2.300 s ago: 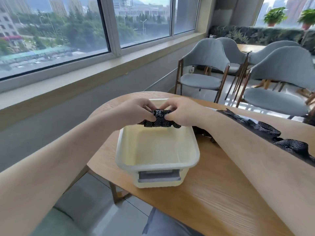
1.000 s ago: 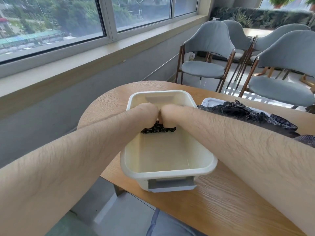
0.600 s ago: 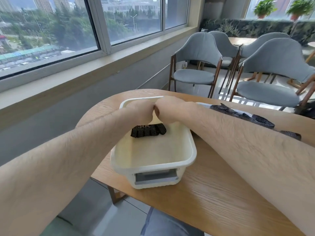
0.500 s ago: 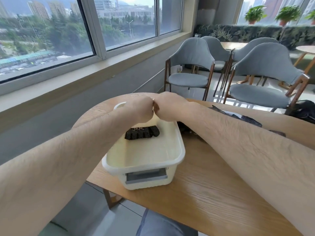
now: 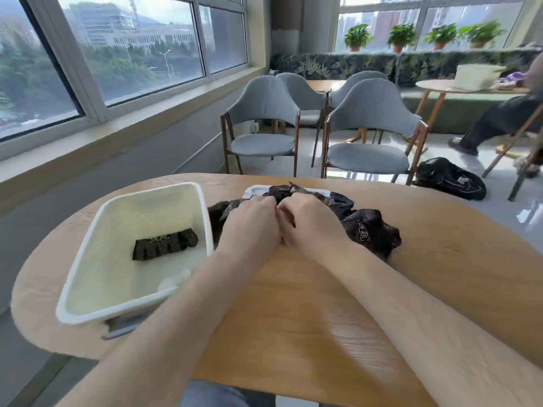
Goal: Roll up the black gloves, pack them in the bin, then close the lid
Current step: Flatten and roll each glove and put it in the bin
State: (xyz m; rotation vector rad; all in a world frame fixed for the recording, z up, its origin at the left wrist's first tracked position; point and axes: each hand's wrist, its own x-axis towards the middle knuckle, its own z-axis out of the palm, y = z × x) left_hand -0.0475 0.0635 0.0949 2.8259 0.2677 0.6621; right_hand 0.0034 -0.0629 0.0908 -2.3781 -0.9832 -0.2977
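A cream plastic bin (image 5: pixel 88 292) stands open at the left of the wooden table. One rolled black glove (image 5: pixel 164 243) lies on its floor. To the right of the bin a pile of loose black dotted gloves (image 5: pixel 364 227) lies partly over the white lid (image 5: pixel 255 190). My left hand (image 5: pixel 252 221) and my right hand (image 5: pixel 308 221) rest side by side on that pile, fingers curled into the fabric. The fingertips are hidden under the hands, and which glove each holds is unclear.
The round wooden table (image 5: pixel 440 274) has its edge close to me. Grey chairs (image 5: pixel 261 124) stand beyond it. A black bag (image 5: pixel 449 177) lies on the floor at right. A person's leg (image 5: pixel 496 124) and another table (image 5: pixel 458 86) show far right.
Both hands let go of the rolled glove inside the bin, lifted out, and moved right onto the pile of loose gloves. The view swung to the right.
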